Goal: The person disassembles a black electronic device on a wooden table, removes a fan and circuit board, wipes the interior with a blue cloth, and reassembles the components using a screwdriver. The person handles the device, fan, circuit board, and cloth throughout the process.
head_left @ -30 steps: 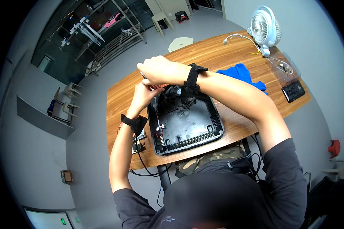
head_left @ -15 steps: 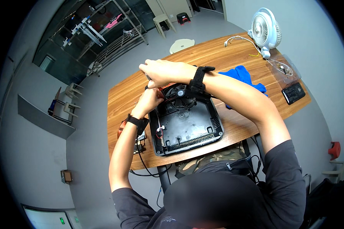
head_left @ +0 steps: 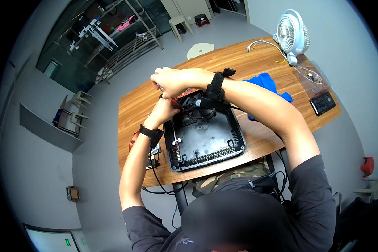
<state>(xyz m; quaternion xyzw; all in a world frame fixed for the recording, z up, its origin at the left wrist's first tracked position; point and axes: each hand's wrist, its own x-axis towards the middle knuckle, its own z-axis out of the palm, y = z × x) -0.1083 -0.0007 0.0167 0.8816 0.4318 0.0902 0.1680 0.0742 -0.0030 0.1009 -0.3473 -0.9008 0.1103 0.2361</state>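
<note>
A black plastic appliance housing (head_left: 208, 138) lies open side up on the table in front of me, with slotted vents along its near edge. A round black cooling fan (head_left: 198, 114) sits in its far part, partly covered by my right wrist. My left hand (head_left: 163, 111) is at the housing's far left corner, fingers pinched together beside something reddish; what they grip is hidden. Above that corner my right hand (head_left: 174, 82) is closed in a fist-like grip, with a small part of something showing between its fingers. A white connector (head_left: 176, 142) on thin wires rests inside the housing's left side.
Left of the housing, beside my left wrist, lie an orange-red object (head_left: 133, 140) and a small part (head_left: 153, 161). A blue cloth (head_left: 264, 86) is behind my right forearm. Farther right stand a white fan (head_left: 290, 35) and a black box-shaped device (head_left: 322, 103). Black cables hang at the near edge.
My right hand has turned slightly at the wrist and shifted a little to the left, its fingers reshaped. My left hand and the housing have stayed in place.
</note>
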